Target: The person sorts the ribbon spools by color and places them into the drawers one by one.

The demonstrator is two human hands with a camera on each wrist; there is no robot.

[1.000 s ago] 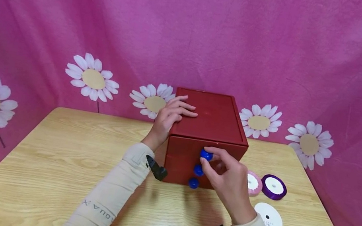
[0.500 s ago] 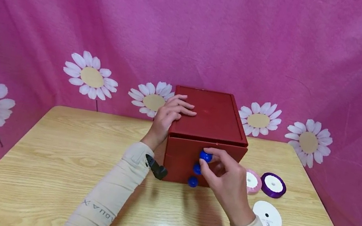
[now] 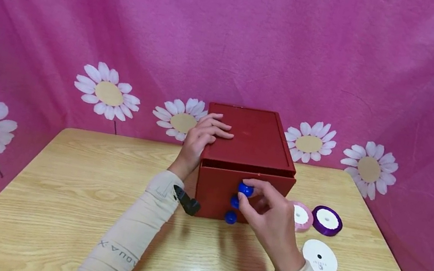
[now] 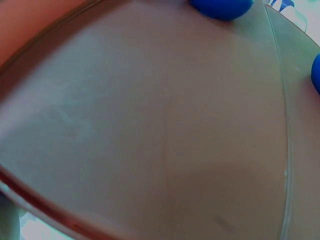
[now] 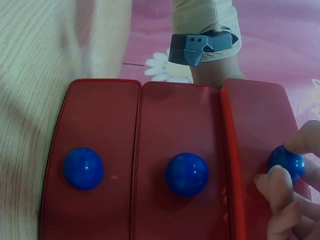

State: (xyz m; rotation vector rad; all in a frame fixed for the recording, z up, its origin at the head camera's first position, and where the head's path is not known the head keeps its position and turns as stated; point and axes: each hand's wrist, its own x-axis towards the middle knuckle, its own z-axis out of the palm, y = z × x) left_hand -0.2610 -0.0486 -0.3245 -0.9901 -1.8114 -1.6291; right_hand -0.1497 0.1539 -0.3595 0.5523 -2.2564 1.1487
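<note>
1. Right hand (image 3: 273, 223) at work: thumb and fingertips are clamped on the top knob (image 3: 246, 189), a blue ball on the top drawer (image 5: 262, 110).
2. Left hand (image 3: 199, 144) lies over the left edge of the red cabinet (image 3: 257, 138), its fingers extended across the top and gripping nothing.
3. Drawing out the top drawer appears to be the step in hand; its front stands slightly proud, with a dark gap beneath the cabinet's top. Next would call for a level pull toward the person, the left hand bracing.
4. Upright on the wooden table (image 3: 69, 206), near its far edge, the cabinet points its knobbed front at the person.
5. Each drawer front's long axis runs side to side; the cabinet's depth runs toward the curtain (image 3: 234, 37). Which is longer, foreshortening leaves unclear.
</note>
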